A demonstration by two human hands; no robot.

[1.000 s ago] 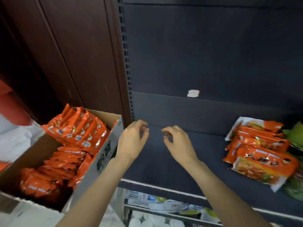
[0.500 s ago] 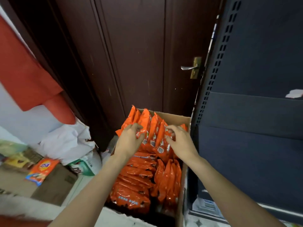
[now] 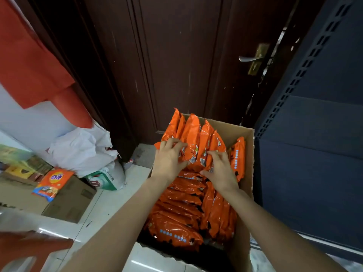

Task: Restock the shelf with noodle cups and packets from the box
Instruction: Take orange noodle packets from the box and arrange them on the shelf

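An open cardboard box point(image 3: 243, 185) on the floor is packed with several orange noodle packets point(image 3: 182, 195). A row of packets point(image 3: 193, 138) stands upright at its far end. My left hand point(image 3: 169, 160) grips the left side of that upright row, fingers curled over the packet tops. On the right side of the same row my right hand point(image 3: 221, 169) does likewise, its thumb beneath. The dark blue shelf unit point(image 3: 314, 163) stands right of the box; its shelf surface is out of view.
A dark brown door point(image 3: 176, 65) with a metal handle point(image 3: 248, 58) rises behind the box. To the left lie a white sack point(image 3: 82, 148), a green-and-white bag point(image 3: 106, 177) and a flat carton point(image 3: 64, 201) bearing an orange packet point(image 3: 52, 183). Red cloth point(image 3: 31, 61) hangs upper left.
My hands left the shelf, swung left to the box and settled onto the upright row of packets. The view turned from the shelf to the box and door.
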